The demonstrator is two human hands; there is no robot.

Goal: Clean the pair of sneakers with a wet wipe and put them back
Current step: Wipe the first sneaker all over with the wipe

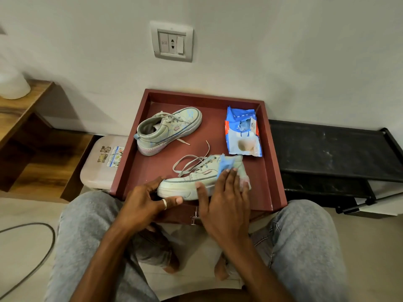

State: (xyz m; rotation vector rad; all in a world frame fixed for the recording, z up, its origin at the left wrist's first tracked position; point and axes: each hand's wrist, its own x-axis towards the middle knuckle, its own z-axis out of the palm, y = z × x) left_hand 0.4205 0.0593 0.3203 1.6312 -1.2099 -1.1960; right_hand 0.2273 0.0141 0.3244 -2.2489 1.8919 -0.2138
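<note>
Two pale green sneakers lie in a dark red tray (273,171). The near sneaker (187,182) lies along the tray's front, toe to the left, laces loose. My left hand (144,201) grips its toe, thumb on the sole edge. My right hand (224,203) lies with straight fingers over the sneaker's heel side and presses a blue wet wipe (224,165) against it. The far sneaker (168,129) rests untouched at the tray's back left. A blue wet wipe pack (243,131), torn open, lies at the back right.
The tray sits on a low stand in front of my knees, against a white wall with a socket panel (172,41). A black rack (331,153) stands to the right, a beige stool (102,164) and a wooden shelf (26,118) to the left. A cable (43,253) crosses the floor.
</note>
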